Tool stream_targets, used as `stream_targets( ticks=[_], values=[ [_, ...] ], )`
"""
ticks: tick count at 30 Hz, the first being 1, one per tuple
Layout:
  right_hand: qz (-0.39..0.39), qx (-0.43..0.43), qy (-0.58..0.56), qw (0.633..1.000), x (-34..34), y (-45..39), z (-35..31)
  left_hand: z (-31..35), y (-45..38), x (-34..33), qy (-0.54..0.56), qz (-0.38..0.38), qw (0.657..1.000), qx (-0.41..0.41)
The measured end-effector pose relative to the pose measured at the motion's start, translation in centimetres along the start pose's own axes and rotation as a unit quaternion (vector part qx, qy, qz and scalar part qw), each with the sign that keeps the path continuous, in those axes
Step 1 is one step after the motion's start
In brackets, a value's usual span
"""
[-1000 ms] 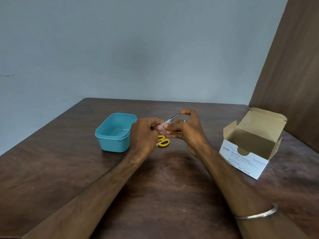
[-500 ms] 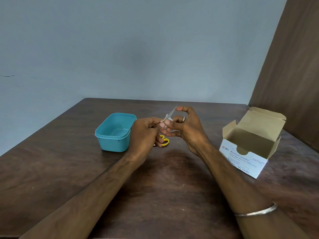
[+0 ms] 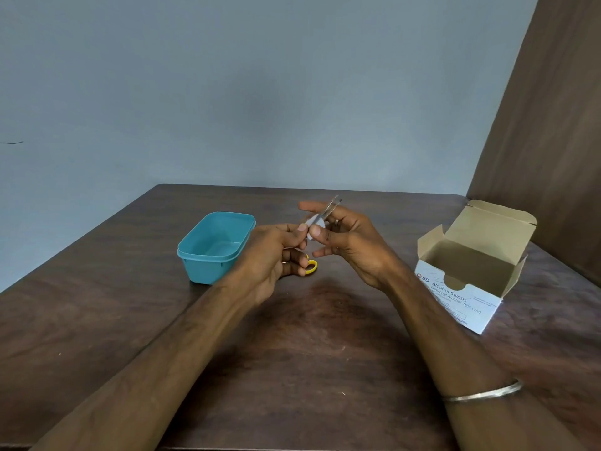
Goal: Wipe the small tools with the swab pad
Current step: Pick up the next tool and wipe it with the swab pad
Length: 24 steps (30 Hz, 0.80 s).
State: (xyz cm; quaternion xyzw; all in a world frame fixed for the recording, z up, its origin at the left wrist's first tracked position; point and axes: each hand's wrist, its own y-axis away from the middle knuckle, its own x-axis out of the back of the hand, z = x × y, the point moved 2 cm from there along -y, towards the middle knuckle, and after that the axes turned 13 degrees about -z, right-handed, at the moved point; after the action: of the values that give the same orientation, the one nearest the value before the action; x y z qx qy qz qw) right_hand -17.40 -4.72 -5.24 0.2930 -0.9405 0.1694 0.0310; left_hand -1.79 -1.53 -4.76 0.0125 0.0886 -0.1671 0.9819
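Observation:
Small scissors with yellow handle loops (image 3: 311, 267) and thin metal blades (image 3: 331, 207) are held above the middle of the table. My left hand (image 3: 271, 255) grips them at the handles, and the blades point up and to the right, slightly parted at the tips. My right hand (image 3: 354, 247) pinches a white swab pad (image 3: 313, 225) against the lower part of the blades with its thumb, while its other fingers are spread. Most of the pad is hidden by my fingers.
A teal plastic tub (image 3: 216, 247) stands open to the left of my hands. An open cardboard box of alcohol swabs (image 3: 468, 281) sits at the right, near a brown wall panel (image 3: 553, 141). The wooden table (image 3: 309, 353) stretches toward me.
The scissor blades have tilted more upright and parted slightly. My right hand's fingers have opened out while the pad stays low on the blades.

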Motion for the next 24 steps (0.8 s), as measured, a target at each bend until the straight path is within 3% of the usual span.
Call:
stream_targets(
  ticks=[4, 13, 19, 24],
  values=[
    [-0.026, -0.005, -0.007, 1.0, -0.08, 0.28, -0.27, 0.6, 0.35, 0.11, 0.0, -0.032, 0.999, 0.018],
    [0.07, 0.004, 0.028, 0.997, 0.48, 0.09, -0.08, 0.42, 0.3, 0.35, 0.014, -0.023, 0.999, -0.019],
    [0.124, -0.021, -0.013, 0.992, 0.18, -0.02, 0.2, 0.33, -0.09, 0.65, -0.144, 0.021, 0.981, -0.128],
    [0.135, -0.037, -0.05, 0.989, 0.02, -0.02, 0.16, 0.16, 0.0, 0.35, -0.23, 0.019, 0.963, -0.137]
  ],
)
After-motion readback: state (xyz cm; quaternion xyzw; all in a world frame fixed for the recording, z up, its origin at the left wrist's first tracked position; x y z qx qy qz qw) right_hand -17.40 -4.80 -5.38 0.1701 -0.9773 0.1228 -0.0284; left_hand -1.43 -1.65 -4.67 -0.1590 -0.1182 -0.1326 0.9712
